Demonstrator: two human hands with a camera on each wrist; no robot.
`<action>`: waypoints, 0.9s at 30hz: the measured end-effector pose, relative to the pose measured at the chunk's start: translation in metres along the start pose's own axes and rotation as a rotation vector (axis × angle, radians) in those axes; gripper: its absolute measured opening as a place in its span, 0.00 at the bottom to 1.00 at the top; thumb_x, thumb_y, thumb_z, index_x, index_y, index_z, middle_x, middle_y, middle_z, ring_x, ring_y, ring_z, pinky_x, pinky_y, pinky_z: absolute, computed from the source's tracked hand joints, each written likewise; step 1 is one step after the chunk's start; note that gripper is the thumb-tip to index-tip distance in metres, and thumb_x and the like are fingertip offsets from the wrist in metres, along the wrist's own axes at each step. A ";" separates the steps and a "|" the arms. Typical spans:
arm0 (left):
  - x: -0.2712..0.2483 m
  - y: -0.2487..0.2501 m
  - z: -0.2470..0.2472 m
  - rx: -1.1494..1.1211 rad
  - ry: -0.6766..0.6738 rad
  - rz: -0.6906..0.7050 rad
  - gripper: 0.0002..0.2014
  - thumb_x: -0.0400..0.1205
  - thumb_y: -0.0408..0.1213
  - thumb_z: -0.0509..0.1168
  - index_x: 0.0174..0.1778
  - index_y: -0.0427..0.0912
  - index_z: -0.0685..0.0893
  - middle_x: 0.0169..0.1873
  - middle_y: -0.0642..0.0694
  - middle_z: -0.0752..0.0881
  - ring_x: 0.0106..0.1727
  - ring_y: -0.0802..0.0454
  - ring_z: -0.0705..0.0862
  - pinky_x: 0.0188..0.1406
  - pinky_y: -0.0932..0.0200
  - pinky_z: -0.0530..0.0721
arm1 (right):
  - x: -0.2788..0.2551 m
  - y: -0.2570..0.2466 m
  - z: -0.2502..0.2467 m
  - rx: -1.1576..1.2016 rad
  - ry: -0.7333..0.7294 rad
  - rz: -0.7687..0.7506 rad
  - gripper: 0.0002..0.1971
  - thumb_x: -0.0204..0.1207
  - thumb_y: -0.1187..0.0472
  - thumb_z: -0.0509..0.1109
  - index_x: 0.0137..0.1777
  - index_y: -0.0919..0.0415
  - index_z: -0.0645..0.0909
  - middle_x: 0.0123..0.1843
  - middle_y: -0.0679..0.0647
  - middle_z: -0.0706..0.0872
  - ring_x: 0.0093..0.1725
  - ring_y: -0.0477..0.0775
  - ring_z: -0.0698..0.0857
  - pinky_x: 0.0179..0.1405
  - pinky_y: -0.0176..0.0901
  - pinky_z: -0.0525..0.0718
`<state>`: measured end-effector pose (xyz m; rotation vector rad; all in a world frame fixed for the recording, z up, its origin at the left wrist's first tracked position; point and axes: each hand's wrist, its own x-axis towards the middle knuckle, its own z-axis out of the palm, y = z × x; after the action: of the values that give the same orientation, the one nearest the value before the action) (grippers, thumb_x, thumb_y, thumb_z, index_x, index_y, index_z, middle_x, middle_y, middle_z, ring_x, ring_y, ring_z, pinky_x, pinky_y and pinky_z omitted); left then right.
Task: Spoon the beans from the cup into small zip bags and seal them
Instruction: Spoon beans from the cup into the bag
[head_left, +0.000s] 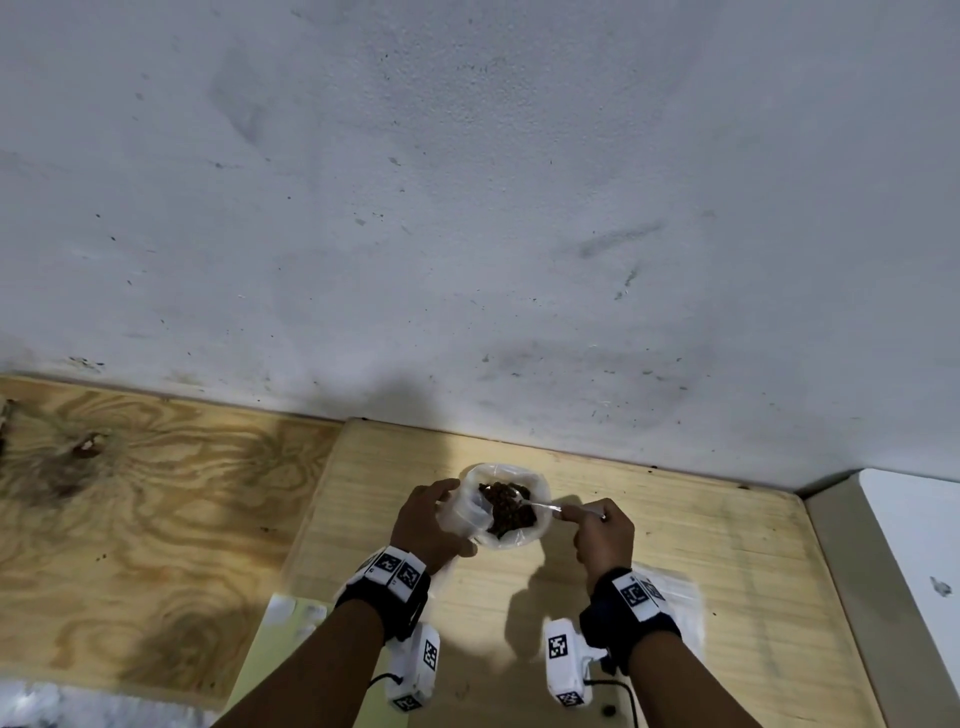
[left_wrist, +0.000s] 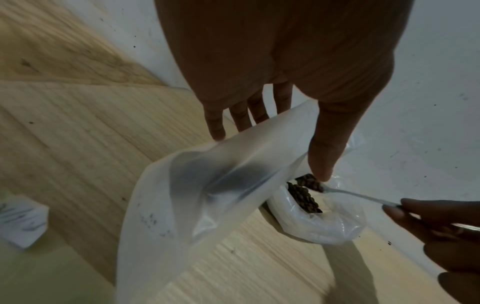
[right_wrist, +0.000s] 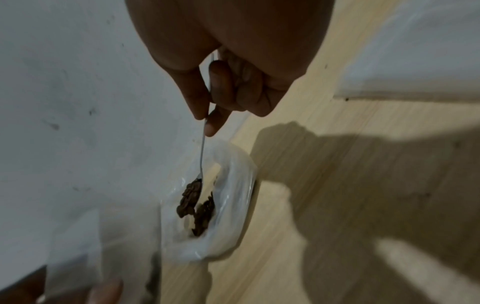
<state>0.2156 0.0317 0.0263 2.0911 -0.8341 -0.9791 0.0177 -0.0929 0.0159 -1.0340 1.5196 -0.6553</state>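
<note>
A clear plastic cup (head_left: 540, 512) of brown beans (head_left: 511, 512) stands on the pale board near the wall. My left hand (head_left: 423, 519) pinches a frosted small zip bag (left_wrist: 207, 185) between thumb and fingers, holding it up against the cup's left side. My right hand (head_left: 602, 535) pinches the handle of a thin metal spoon (right_wrist: 202, 156). The spoon's bowl is heaped with beans (right_wrist: 191, 195) and sits over the cup (right_wrist: 233, 205). The bag (head_left: 462, 514) looks empty, and its mouth cannot be made out.
A stained white wall (head_left: 467, 208) rises right behind the cup. The pale board (head_left: 727, 545) lies on a darker plywood top (head_left: 130, 493). More clear bags (head_left: 675, 597) lie under my right wrist. A white scrap (left_wrist: 23, 222) lies near left, and a white block (head_left: 909, 545) borders the right.
</note>
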 end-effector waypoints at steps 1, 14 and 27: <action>0.000 -0.002 0.001 0.005 -0.001 -0.003 0.47 0.52 0.38 0.82 0.71 0.49 0.77 0.61 0.46 0.78 0.60 0.48 0.80 0.56 0.53 0.83 | 0.000 -0.002 -0.004 0.020 -0.005 -0.020 0.16 0.64 0.70 0.79 0.29 0.60 0.73 0.23 0.55 0.72 0.24 0.53 0.68 0.27 0.43 0.66; -0.006 -0.002 0.021 0.139 -0.050 0.012 0.46 0.60 0.35 0.84 0.74 0.50 0.74 0.66 0.45 0.72 0.67 0.46 0.76 0.62 0.57 0.79 | -0.025 -0.003 -0.033 0.011 -0.121 -0.322 0.19 0.68 0.72 0.78 0.29 0.57 0.71 0.29 0.56 0.77 0.29 0.52 0.71 0.34 0.44 0.69; -0.008 0.000 0.023 0.110 -0.022 -0.013 0.44 0.58 0.36 0.83 0.72 0.51 0.75 0.65 0.44 0.75 0.62 0.46 0.79 0.56 0.58 0.80 | -0.029 -0.009 -0.026 0.034 0.019 -0.312 0.19 0.67 0.67 0.81 0.28 0.56 0.73 0.28 0.51 0.77 0.30 0.53 0.74 0.36 0.43 0.73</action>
<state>0.1927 0.0311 0.0181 2.1847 -0.9047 -0.9851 -0.0052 -0.0748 0.0429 -1.2553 1.3698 -0.9066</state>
